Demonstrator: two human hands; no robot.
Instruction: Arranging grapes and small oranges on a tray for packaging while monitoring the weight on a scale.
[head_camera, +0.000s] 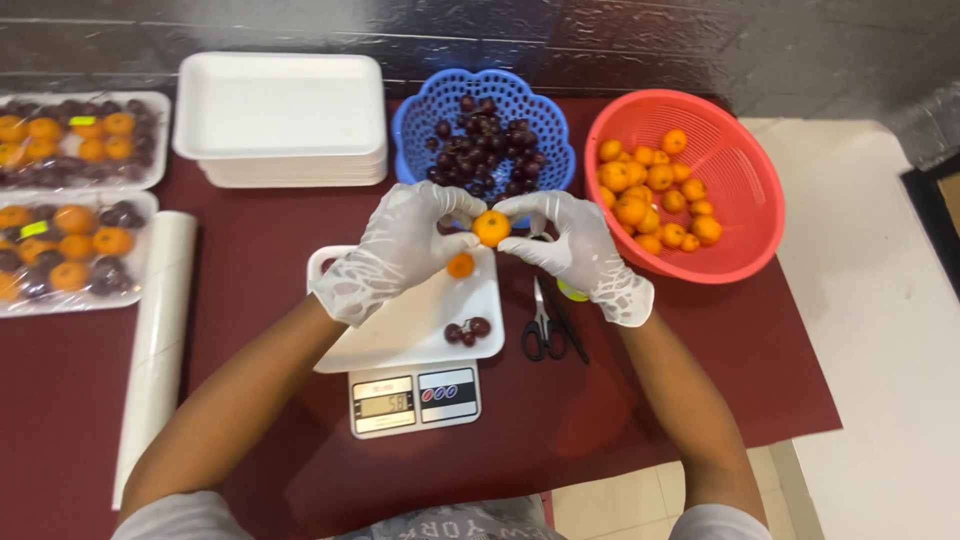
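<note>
Yellow-labelled wrapped fruit trays (75, 145), far left

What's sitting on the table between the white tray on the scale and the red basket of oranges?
In the head view, black-handled scissors lie on the dark red mat between the white tray and the red basket. The right hand hovers above that stretch.

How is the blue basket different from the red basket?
The blue basket has a wavy, scalloped rim and holds dark grapes; the red basket has a plain round rim and holds small oranges. The red basket looks bigger than the blue one. Both are plastic baskets with slotted walls, side by side on the dark red mat.
</note>
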